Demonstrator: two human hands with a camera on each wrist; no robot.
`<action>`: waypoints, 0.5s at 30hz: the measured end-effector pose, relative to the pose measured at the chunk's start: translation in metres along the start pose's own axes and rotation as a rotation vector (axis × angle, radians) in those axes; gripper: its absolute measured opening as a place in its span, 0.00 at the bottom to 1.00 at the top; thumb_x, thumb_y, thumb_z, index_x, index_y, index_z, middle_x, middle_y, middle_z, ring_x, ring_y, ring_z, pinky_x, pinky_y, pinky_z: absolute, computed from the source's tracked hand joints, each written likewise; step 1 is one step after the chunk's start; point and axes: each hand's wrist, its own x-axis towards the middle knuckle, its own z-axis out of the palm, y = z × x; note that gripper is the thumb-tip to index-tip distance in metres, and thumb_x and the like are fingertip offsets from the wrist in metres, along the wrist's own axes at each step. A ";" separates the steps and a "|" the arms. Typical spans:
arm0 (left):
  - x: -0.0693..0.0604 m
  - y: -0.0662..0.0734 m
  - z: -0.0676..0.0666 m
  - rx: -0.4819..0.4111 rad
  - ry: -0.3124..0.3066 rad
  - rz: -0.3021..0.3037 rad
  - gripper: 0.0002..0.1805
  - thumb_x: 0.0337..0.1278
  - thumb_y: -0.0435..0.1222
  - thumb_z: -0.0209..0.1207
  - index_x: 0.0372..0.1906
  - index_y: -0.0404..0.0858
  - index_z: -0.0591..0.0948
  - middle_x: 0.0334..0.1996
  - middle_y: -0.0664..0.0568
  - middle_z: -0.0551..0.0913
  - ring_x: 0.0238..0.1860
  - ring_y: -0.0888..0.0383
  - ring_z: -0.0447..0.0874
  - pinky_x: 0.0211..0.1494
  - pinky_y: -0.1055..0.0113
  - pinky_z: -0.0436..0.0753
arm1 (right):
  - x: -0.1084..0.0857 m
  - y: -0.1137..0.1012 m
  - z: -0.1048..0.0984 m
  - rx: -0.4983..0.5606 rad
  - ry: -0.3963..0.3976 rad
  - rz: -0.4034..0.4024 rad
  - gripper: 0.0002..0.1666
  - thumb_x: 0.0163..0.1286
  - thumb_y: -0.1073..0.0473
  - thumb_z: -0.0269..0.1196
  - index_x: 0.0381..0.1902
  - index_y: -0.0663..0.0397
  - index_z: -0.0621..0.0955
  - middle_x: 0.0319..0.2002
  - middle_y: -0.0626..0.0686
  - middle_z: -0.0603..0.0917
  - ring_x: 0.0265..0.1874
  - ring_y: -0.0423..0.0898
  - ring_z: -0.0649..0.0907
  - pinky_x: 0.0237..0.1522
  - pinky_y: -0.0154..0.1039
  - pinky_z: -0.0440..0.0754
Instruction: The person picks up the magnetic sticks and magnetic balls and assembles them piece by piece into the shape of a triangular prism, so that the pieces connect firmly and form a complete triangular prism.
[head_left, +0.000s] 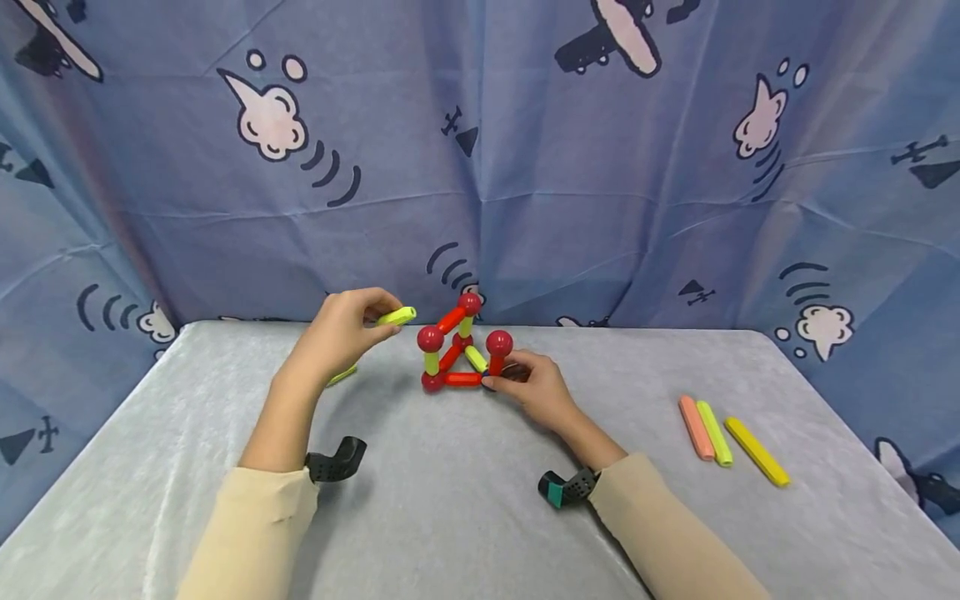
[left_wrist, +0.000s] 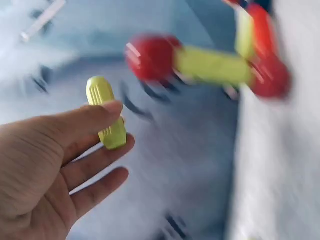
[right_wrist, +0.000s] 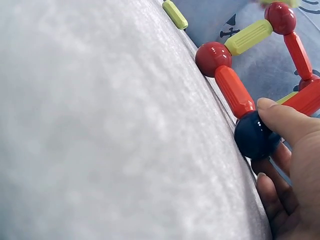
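One lime plastic rod [head_left: 397, 316] pinched, left hand [head_left: 341, 333]; right hand [head_left: 542, 389] grips navy plastic ball [right_wrist: 256, 135]; ball-and-rod frame [head_left: 451, 358], top one-third bridged.

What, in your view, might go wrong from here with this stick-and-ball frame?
The yellow-green stick could slip and drop, since the left hand pinches it in mid-air. The red ball atop the red post might get knocked, as no top bar braces it. If the right hand shifts the dark blue ball it holds, the frame could twist.
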 end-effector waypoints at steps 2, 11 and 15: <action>0.000 0.018 0.002 -0.033 0.016 0.061 0.11 0.60 0.33 0.68 0.48 0.42 0.86 0.44 0.49 0.89 0.48 0.51 0.86 0.59 0.51 0.83 | 0.000 0.000 0.000 0.000 0.001 0.000 0.19 0.60 0.56 0.75 0.49 0.51 0.87 0.44 0.54 0.89 0.39 0.48 0.85 0.46 0.41 0.84; 0.004 0.049 0.037 -0.013 -0.007 0.247 0.10 0.57 0.34 0.71 0.43 0.44 0.87 0.40 0.55 0.89 0.39 0.59 0.85 0.47 0.63 0.86 | -0.001 0.001 -0.002 0.002 -0.004 -0.034 0.17 0.61 0.57 0.75 0.48 0.52 0.87 0.43 0.55 0.88 0.38 0.48 0.85 0.46 0.41 0.84; 0.004 0.047 0.046 0.067 -0.003 0.255 0.09 0.57 0.34 0.71 0.43 0.46 0.87 0.37 0.56 0.87 0.34 0.60 0.80 0.41 0.66 0.83 | -0.001 0.001 -0.002 -0.007 -0.011 -0.022 0.17 0.61 0.56 0.75 0.48 0.52 0.87 0.44 0.55 0.88 0.39 0.48 0.86 0.47 0.41 0.84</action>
